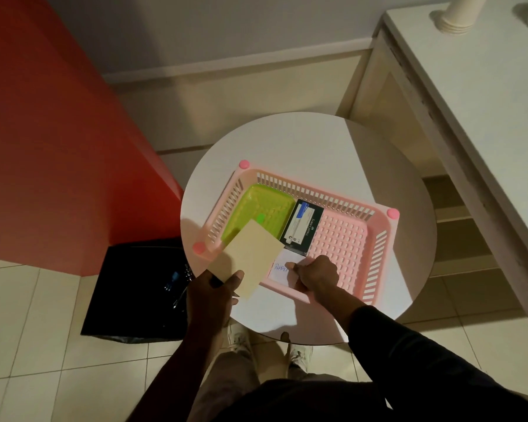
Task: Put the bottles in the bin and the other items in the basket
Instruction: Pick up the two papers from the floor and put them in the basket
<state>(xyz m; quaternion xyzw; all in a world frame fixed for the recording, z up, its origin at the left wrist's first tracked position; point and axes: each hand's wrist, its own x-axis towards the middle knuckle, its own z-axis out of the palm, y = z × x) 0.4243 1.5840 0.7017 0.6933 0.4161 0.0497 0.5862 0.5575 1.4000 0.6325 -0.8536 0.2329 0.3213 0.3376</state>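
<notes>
A pink slotted basket (342,239) stands on a round white table (311,141). Inside it lie a green tray (256,208) at the left and a dark pencil box (302,228) in the middle. My left hand (211,295) pinches a beige card (253,257) over the basket's near left corner. Gripped by my right hand (316,275), a white card with blue writing (282,268) sits just inside the near wall. Left of the table, on the floor, a black bin (137,287) holds at least one bottle with a blue cap (174,277).
A red wall panel (58,132) rises behind the bin. A white desk (485,102) stands to the right with a stack of paper cups (457,16) on it. My shoes (241,339) stand on the tiled floor beneath the table's near edge.
</notes>
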